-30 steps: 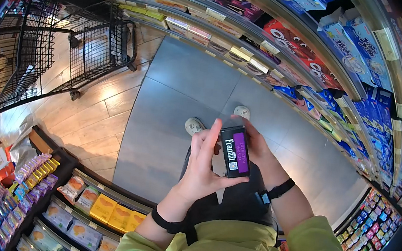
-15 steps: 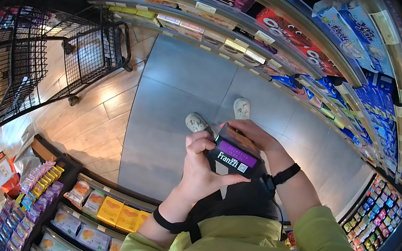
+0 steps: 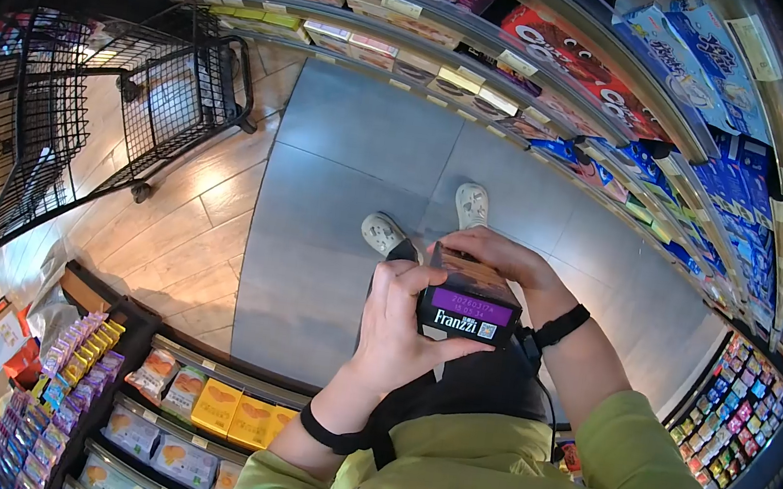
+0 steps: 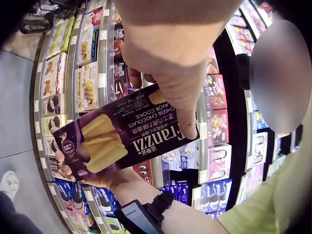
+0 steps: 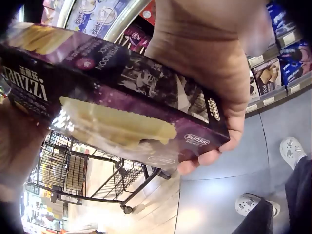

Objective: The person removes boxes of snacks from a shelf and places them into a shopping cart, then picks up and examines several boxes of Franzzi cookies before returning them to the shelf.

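Observation:
Between both hands is a dark purple box of cookies [image 3: 469,311], with pictured pale cookies on its faces in both wrist views. Its end panel, with a purple strip and printed date, faces up toward the head camera. My left hand [image 3: 393,328] grips the near end, thumb along the lower edge and fingers over the other side. At the far end my right hand [image 3: 498,255] holds the box, its fingertips [image 5: 209,157] wrapped under the corner in the right wrist view. The left wrist view shows the broad cookie box front [image 4: 126,131] tilted, lettering upside down.
Shelves of boxed biscuits [image 3: 570,66] curve along the top and right. A black shopping cart [image 3: 159,108] stands at left on wood flooring. Low shelves with yellow packs [image 3: 220,407] and a rack of small packets [image 3: 69,366] are at lower left; another packet rack [image 3: 732,413] is at right.
The cookie box has turned from nearly upright to lengthwise away from me, its purple-strip end now level and facing up. Both hands kept hold and shifted with it.

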Available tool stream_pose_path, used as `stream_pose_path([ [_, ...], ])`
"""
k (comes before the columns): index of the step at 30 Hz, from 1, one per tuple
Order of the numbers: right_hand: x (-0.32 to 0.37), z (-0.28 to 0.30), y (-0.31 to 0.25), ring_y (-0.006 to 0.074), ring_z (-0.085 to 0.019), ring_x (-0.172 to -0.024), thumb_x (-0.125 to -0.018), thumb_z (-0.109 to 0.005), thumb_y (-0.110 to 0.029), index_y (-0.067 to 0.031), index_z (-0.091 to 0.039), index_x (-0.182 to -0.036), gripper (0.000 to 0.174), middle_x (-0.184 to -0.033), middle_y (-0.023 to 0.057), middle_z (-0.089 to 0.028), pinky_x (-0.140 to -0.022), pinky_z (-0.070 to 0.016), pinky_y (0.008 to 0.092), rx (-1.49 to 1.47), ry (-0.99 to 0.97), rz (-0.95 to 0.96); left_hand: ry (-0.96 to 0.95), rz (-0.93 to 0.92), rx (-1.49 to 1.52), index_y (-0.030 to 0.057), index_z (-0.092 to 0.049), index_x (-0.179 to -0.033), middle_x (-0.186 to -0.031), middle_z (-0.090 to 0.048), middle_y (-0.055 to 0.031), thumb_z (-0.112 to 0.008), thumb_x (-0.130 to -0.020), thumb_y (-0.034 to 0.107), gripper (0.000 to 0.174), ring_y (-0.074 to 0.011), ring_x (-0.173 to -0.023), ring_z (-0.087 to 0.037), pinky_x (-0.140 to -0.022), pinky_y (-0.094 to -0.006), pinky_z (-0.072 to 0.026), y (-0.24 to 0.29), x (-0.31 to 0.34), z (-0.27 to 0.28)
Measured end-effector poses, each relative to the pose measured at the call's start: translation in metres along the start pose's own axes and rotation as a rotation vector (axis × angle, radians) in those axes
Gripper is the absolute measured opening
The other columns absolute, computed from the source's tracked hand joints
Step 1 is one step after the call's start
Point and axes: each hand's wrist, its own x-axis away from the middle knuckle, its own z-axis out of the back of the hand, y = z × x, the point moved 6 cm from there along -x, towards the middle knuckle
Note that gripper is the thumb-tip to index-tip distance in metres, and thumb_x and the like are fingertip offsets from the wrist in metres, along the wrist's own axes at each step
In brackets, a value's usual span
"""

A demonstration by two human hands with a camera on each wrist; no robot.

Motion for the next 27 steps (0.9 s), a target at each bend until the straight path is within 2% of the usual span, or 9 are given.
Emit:
stream_pose_path([
  [3,-0.002,0.000,0.004,0.0110,-0.058,-0.092,-0.095,-0.047,-0.017,0.0008,-0.063,-0.106,0.026,-0.099,0.0060,-0.065,-0.084,-0.0450,0.0270,-0.039,0.012,-0.001,-0.014,-0.001,-0.001,0.0085,-0.044,-0.112,-0.097,-0.051,-0.0134,-0.091,-0.047,0.030,0.083,-0.0323,-0.090,-0.052,-0.074,-0.0407,-0.0463,0.001,0.001,0.001],
  [11,-0.003,-0.002,0.003,0.0087,-0.058,-0.090,-0.096,-0.047,-0.021,0.0008,-0.064,-0.106,0.029,-0.098,0.0041,-0.065,-0.082,-0.0458,0.0260,-0.105,-0.021,-0.030,-0.009,0.015,0.014,0.0072,-0.046,-0.109,-0.099,-0.050,-0.0119,-0.092,-0.045,0.029,0.082,-0.0299,-0.089,-0.051,-0.074,-0.0384,-0.0457,-0.004,0.002,0.001],
  [14,0.000,0.004,0.005,0.0086,-0.058,-0.088,-0.096,-0.049,-0.026,-0.0011,-0.064,-0.107,0.031,-0.098,0.0027,-0.065,-0.079,-0.0469,0.0254,-0.190,0.078,-0.212,-0.017,0.032,-0.028,0.0040,-0.047,-0.118,-0.105,-0.050,-0.0105,-0.093,-0.046,0.025,0.088,-0.0260,-0.090,-0.051,-0.075,-0.0336,-0.0447,-0.013,-0.002,0.008],
  [15,-0.002,0.014,0.011,0.0087,-0.059,-0.086,-0.096,-0.050,-0.028,-0.0019,-0.063,-0.109,0.032,-0.098,0.0023,-0.064,-0.077,-0.0473,0.0249,-0.324,0.245,-0.152,-0.010,0.100,0.051,0.0031,-0.042,-0.129,-0.111,-0.049,-0.0094,-0.092,-0.049,0.022,0.096,-0.0226,-0.092,-0.051,-0.075,-0.0311,-0.0438,-0.024,-0.001,0.009],
  [16,-0.004,0.026,0.020,0.0088,-0.059,-0.084,-0.096,-0.051,-0.030,-0.0027,-0.063,-0.110,0.033,-0.098,0.0018,-0.064,-0.076,-0.0476,0.0244,-0.455,0.412,-0.087,0.014,0.188,0.243,0.0022,-0.036,-0.135,-0.115,-0.047,-0.0085,-0.085,-0.059,0.008,0.090,-0.0188,-0.094,-0.051,-0.080,-0.0300,-0.0440,-0.043,0.007,0.007],
  [17,-0.006,0.042,0.034,0.0134,-0.057,-0.095,-0.095,-0.050,-0.032,-0.0020,-0.059,-0.117,0.038,-0.103,0.0060,-0.063,-0.084,-0.0439,0.0261,-0.383,0.573,-0.088,-0.008,0.251,0.369,0.0017,-0.033,-0.137,-0.119,-0.045,-0.0082,-0.078,-0.064,0.003,0.087,-0.0180,-0.096,-0.051,-0.083,-0.0309,-0.0443,-0.057,0.015,0.004],
  [20,0.005,0.061,0.022,0.0145,-0.056,-0.099,-0.095,-0.050,-0.032,-0.0018,-0.057,-0.121,0.040,-0.108,0.0081,-0.061,-0.087,-0.0429,0.0270,-0.232,0.825,0.018,-0.061,0.331,0.519,0.0017,-0.027,-0.142,-0.124,-0.042,-0.0081,-0.066,-0.071,-0.004,0.081,-0.0176,-0.101,-0.051,-0.090,-0.0326,-0.0436,-0.071,0.012,0.006],
  [24,0.011,0.071,0.026,0.0148,-0.055,-0.101,-0.094,-0.053,-0.032,-0.0043,-0.053,-0.125,0.041,-0.111,0.0084,-0.060,-0.089,-0.0415,0.0267,-0.341,0.874,0.093,-0.045,0.470,0.444,0.0038,-0.029,-0.144,-0.137,-0.033,-0.0144,-0.061,-0.073,-0.003,0.078,-0.0199,-0.106,-0.049,-0.090,-0.0311,-0.0444,-0.095,0.004,0.000],
  [27,0.014,0.072,0.036,0.0144,-0.054,-0.099,-0.094,-0.055,-0.030,-0.0057,-0.051,-0.126,0.040,-0.109,0.0072,-0.060,-0.088,-0.0418,0.0288,-0.425,0.830,0.094,-0.060,0.407,0.221,0.0080,-0.029,-0.145,-0.130,-0.036,-0.0123,-0.063,-0.077,-0.003,0.077,-0.0210,-0.112,-0.044,-0.093,-0.0310,-0.0417,-0.120,-0.005,-0.014],
])
